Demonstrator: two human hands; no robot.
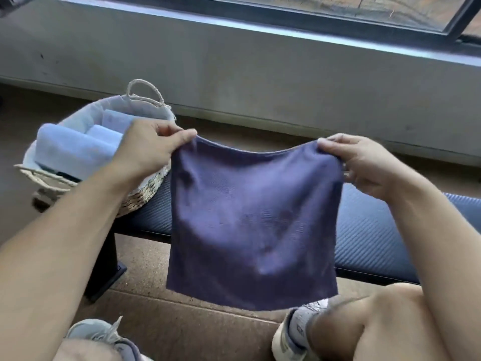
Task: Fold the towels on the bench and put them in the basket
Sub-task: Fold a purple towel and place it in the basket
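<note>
A dark purple towel [250, 225] hangs spread out in the air in front of me, above the padded dark blue bench [374, 238]. My left hand [151, 149] pinches its upper left corner and my right hand [364, 162] pinches its upper right corner. The towel's lower edge hangs free over the floor. A woven basket [145, 194] with a white lining and rope handles stands on the bench's left end, behind my left forearm. Folded light blue towels [75, 149] lie inside it.
Brown floor [187, 316] lies below the bench, with my knees and grey shoes at the bottom of the view. A grey wall [260, 74] and a window frame run behind the bench. The bench's black leg [109, 267] stands at lower left.
</note>
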